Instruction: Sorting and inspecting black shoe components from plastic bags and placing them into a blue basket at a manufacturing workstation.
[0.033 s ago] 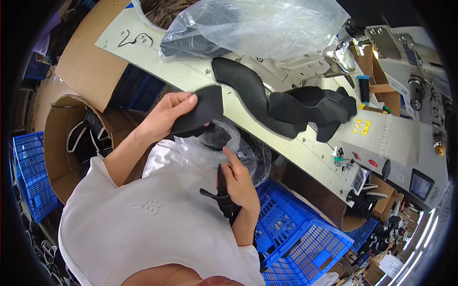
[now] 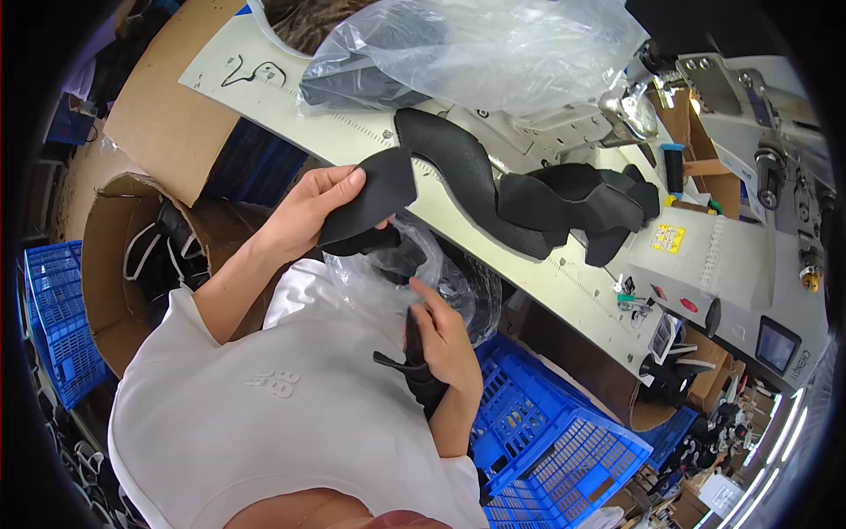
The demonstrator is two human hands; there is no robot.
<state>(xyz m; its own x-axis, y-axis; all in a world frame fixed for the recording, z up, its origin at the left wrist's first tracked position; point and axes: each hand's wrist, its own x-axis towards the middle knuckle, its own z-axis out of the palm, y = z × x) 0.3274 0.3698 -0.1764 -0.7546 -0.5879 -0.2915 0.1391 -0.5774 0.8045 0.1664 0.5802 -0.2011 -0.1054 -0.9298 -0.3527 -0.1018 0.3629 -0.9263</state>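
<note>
My left hand [image 2: 304,212] is raised in front of the table edge and grips a curved black padded fabric piece [image 2: 370,194] by its left end. Lower down, over my lap, my right hand [image 2: 445,339] is closed on a bundle of narrow black pieces [image 2: 412,357] that hang below it. Between the two hands lies a crumpled clear plastic bag [image 2: 423,264] with more black pieces inside. A row of similar long black pieces [image 2: 529,194] lies overlapped on the white worktable [image 2: 352,132] just beyond.
A big clear plastic bag [image 2: 493,44] holding dark material sits at the back of the table. A sewing machine [image 2: 740,123] stands at the right. One blue crate [image 2: 546,432] is below my right hand, another [image 2: 53,309] at far left beside an open cardboard box [image 2: 115,256].
</note>
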